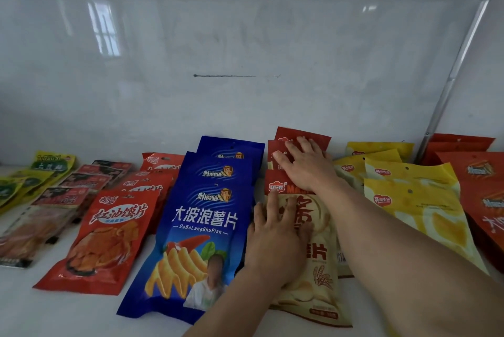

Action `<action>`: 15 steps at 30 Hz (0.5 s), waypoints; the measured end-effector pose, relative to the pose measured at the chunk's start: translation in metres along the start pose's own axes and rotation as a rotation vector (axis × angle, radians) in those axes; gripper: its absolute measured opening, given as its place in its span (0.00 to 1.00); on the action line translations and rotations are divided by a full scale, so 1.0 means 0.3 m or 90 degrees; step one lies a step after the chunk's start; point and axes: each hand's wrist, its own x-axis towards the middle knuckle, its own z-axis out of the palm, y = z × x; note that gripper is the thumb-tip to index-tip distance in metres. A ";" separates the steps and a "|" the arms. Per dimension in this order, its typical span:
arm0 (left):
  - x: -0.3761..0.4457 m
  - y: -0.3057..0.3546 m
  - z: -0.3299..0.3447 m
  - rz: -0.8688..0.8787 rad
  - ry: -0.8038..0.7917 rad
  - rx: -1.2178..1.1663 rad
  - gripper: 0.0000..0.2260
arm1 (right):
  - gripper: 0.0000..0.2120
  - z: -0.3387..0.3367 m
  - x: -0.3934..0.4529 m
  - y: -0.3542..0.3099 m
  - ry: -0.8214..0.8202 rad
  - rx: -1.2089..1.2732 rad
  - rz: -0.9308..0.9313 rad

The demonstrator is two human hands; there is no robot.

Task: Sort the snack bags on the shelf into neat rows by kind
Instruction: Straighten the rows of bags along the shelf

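Snack bags lie in overlapping rows on a white shelf (41, 309). In the middle is a row of cream bags with red tops (319, 276). My left hand (278, 244) presses flat on the front cream bag, fingers spread. My right hand (308, 164) rests with straight fingers on the red tops of the cream bags further back. To the left lies a row of blue potato chip bags (196, 227), then red bags (106, 238). Yellow bags (417, 200) lie to the right of my arms.
Brown and red bags (35, 230) and green-yellow bags (51, 164) lie at the far left. Orange-red bags (480, 181) fill the far right, beyond a metal post (458, 63). A glossy white back wall (245, 50) stands close behind the rows.
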 end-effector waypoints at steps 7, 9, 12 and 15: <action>0.029 -0.015 -0.001 -0.020 -0.077 -0.032 0.29 | 0.35 0.046 0.026 0.004 -0.014 -0.010 0.013; 0.026 -0.006 -0.004 -0.024 -0.080 -0.036 0.30 | 0.35 0.058 0.032 0.007 -0.041 -0.014 0.017; 0.021 0.002 -0.003 -0.022 -0.073 -0.059 0.30 | 0.36 0.073 0.035 0.009 -0.091 -0.008 0.029; 0.012 0.001 -0.003 -0.011 -0.065 -0.047 0.30 | 0.37 0.074 0.035 0.005 -0.120 0.006 0.029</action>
